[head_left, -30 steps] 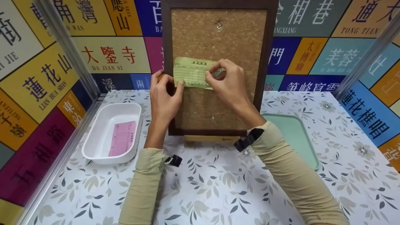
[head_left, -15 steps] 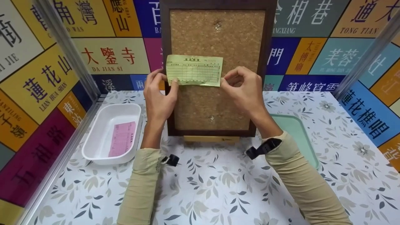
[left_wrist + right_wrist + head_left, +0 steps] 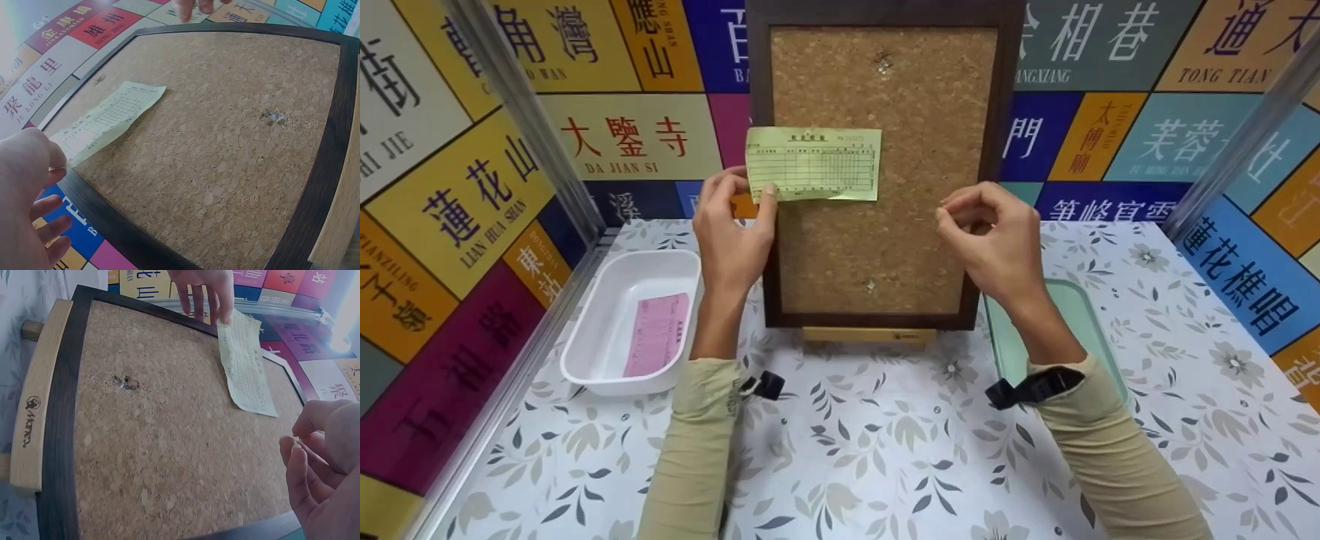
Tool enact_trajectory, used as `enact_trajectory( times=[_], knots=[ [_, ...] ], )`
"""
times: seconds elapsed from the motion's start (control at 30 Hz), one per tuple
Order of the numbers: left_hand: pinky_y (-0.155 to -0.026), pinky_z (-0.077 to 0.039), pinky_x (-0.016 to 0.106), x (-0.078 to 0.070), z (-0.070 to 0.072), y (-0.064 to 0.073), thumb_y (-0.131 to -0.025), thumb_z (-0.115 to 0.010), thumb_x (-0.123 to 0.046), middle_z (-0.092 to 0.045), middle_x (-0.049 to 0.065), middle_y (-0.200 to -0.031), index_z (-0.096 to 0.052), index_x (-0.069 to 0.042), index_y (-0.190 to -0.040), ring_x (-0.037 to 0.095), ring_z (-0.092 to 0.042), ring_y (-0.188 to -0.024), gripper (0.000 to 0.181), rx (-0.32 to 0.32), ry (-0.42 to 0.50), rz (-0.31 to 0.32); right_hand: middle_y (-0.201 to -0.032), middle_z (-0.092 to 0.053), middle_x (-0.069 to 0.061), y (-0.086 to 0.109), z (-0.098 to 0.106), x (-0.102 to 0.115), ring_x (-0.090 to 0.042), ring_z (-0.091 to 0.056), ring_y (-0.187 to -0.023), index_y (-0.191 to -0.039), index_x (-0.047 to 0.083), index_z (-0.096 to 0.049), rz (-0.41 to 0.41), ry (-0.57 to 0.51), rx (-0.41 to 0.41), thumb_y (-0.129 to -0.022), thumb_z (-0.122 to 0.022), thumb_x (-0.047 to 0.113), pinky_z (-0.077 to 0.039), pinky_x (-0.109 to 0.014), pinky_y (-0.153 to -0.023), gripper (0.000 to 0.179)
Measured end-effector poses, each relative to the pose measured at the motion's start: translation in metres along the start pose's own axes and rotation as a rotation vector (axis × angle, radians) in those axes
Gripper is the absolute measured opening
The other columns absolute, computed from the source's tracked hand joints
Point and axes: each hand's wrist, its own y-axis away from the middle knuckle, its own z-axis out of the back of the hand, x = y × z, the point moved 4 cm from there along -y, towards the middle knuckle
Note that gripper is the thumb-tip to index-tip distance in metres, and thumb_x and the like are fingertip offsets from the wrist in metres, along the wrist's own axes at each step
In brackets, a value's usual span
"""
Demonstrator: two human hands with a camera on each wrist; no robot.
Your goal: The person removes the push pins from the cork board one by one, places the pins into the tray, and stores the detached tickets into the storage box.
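Note:
My left hand [image 3: 733, 244] pinches the lower left corner of a yellow-green printed receipt slip [image 3: 817, 161], thumb in front. The slip stands partly over the left frame of an upright cork board [image 3: 877, 232], and in the left wrist view its free end lifts off the cork. To the right of the slip and apart from it, my right hand [image 3: 997, 244] is in front of the board's right edge. Its thumb and index finger are pinched together. Between them the right wrist view shows a tiny pin-like object [image 3: 296, 436], too small to tell exactly.
A white tub [image 3: 577, 330] holding a pink slip [image 3: 656, 337] stands on the left. Behind the right forearm lies a green tray [image 3: 1099, 330]. The board rests on a wooden stand [image 3: 866, 335]. Worn patches [image 3: 883, 64] mark the cork. Panels with lettering surround the table.
My right hand has drawn away from the slip, to the right and down. My left hand has shifted left, carrying the slip left and slightly up.

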Motion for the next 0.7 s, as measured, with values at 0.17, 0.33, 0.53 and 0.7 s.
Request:
enact_trajectory(
  times=[0.17,0.33,0.53,0.7],
  knots=[
    [-0.090,-0.052,0.031,0.003,0.006,0.000,-0.092,-0.068,-0.042,-0.064,-0.003,-0.120,-0.067,-0.015,-0.095,0.009,-0.059,-0.106,0.027,0.011,0.031,-0.020,-0.094,-0.069,-0.016,0.010,0.009,-0.013,-0.017,-0.064,-0.068,-0.093,-0.003,-0.070,-0.009,0.009,0.006,-0.088,-0.073,0.006,-0.049,-0.014,-0.058,0.011],
    [-0.088,-0.054,0.028,0.007,0.012,0.000,-0.093,-0.068,-0.041,-0.066,-0.003,-0.104,-0.068,-0.014,-0.099,0.008,-0.061,-0.097,0.027,0.025,0.052,-0.036,-0.090,-0.069,-0.013,0.016,0.017,-0.024,-0.020,-0.065,-0.070,-0.093,-0.001,-0.070,-0.023,0.041,0.009,-0.088,-0.074,0.006,-0.047,-0.015,-0.055,0.010],
    [-0.082,-0.057,0.030,0.009,0.020,-0.001,-0.094,-0.069,-0.036,-0.070,-0.002,-0.096,-0.065,-0.013,-0.099,0.008,-0.068,-0.084,0.024,0.009,0.078,-0.055,-0.092,-0.070,-0.018,0.022,0.026,-0.039,-0.019,-0.066,-0.070,-0.095,-0.002,-0.071,-0.058,0.061,0.030,-0.088,-0.075,0.008,-0.050,-0.015,-0.057,0.013],
    [-0.076,-0.056,0.026,0.013,0.027,0.001,-0.095,-0.068,-0.033,-0.071,-0.003,-0.097,-0.064,-0.013,-0.105,0.006,-0.067,-0.080,0.022,0.032,0.066,-0.050,-0.092,-0.071,-0.015,0.028,0.034,-0.052,-0.019,-0.067,-0.069,-0.095,0.000,-0.072,-0.089,0.109,0.028,-0.088,-0.075,0.009,-0.050,-0.015,-0.059,0.012]
  ],
)
